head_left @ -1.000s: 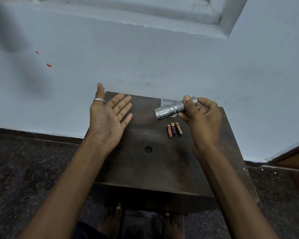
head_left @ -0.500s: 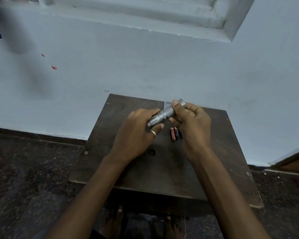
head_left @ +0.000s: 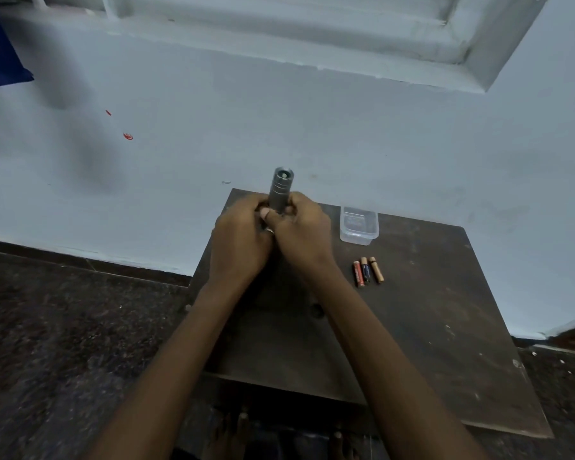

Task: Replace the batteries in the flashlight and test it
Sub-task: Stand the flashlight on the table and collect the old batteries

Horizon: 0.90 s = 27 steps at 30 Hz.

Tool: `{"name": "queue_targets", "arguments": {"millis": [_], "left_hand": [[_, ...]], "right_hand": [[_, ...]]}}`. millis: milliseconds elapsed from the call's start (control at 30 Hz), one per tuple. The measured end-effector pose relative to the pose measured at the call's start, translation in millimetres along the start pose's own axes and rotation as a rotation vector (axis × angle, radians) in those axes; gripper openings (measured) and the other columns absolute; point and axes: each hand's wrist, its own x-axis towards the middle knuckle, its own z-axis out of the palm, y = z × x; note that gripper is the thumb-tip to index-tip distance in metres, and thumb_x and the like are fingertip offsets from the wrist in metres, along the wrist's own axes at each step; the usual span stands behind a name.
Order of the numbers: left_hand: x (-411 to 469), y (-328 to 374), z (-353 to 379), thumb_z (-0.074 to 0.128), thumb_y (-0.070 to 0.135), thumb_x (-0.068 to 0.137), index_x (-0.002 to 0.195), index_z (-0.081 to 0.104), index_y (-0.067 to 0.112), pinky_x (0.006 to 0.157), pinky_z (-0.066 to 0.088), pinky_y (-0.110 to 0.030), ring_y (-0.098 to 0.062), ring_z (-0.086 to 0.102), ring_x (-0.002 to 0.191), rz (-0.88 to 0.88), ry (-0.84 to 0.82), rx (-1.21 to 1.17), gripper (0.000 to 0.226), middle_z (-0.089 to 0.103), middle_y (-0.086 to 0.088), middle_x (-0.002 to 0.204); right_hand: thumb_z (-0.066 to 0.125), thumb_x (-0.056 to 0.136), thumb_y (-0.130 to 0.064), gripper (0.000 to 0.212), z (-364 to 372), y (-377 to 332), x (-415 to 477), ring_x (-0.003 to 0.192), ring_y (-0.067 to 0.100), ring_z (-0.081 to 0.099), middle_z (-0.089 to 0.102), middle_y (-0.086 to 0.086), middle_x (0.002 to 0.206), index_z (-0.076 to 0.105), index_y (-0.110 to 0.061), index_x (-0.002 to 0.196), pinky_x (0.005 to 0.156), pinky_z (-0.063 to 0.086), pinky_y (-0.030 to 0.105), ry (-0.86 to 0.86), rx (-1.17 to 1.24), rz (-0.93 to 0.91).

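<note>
Standing upright now, flashlight (head_left: 280, 190) between both hands, formerly slanted.

Table (head_left: 429, 343): batteries (head_left: 367, 271), clear box (head_left: 359, 225).

Dark brown wooden worktop (head_left: 429, 327) before me, against pale blue wall (head_left: 312, 127). Clear plastic box (head_left: 359, 225) at far edge. Dark speckled stone floor (head_left: 63, 327).

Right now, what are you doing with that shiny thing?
A person grips a silver metal flashlight with both hands, left hand and right hand, holding it upright over a dark wooden table. Three small cylindrical batteries lie side by side on the table, untouched, near a clear plastic box. Whether the flashlight is open cannot be told.
</note>
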Motion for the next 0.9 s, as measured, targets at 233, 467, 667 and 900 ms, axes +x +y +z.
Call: {"name": "queue_targets", "arguments": {"millis": [233,467,667,900], "left_hand": [[59,-40,-1,0.058,0.015,0.082,0.109,0.064,0.018,0.073,0.052,-0.035,-0.023,0.066,0.085,-0.128,-0.07,0.081,0.029,0.072,-0.001,0.093],[64,-55,5,0.059,0.015,0.082,0.112,0.063,0.015,0.072,0.05,-0.034,-0.023,0.065,0.086,-0.133,-0.13,0.067,0.031,0.071,-0.002,0.091],[40,-51,2,0.067,0.03,0.078,0.131,0.05,0.012,0.09,0.047,-0.042,-0.031,0.05,0.12,-0.202,-0.163,0.114,0.059,0.059,-0.009,0.126],[-11,-3,6,0.068,0.028,0.087,0.115,0.059,0.011,0.086,0.048,-0.045,-0.033,0.05,0.111,-0.101,0.121,0.233,0.035,0.06,-0.011,0.114]], "right_hand": [[0.071,0.087,-0.018,0.018,43,-9,64,0.096,0.024,0.067,0.074,0.006,0.098,0.069,-0.009,0.103,0.086,0.053,0.038,-0.092,-0.119,-0.02],[0.071,0.087,-0.018,0.026,51,4,68,0.101,0.021,0.067,0.074,0.004,0.104,0.068,-0.011,0.112,0.084,0.05,0.028,-0.082,-0.128,-0.017],[0.077,0.083,-0.026,0.047,24,9,44,0.11,0.02,0.06,0.066,0.008,0.119,0.06,-0.006,0.122,0.084,0.043,0.024,-0.079,-0.171,0.061],[0.074,0.085,-0.021,0.015,-64,22,-7,0.088,0.019,0.068,0.075,0.006,0.088,0.072,-0.006,0.083,0.085,0.052,0.033,0.018,-0.244,0.059]]}}
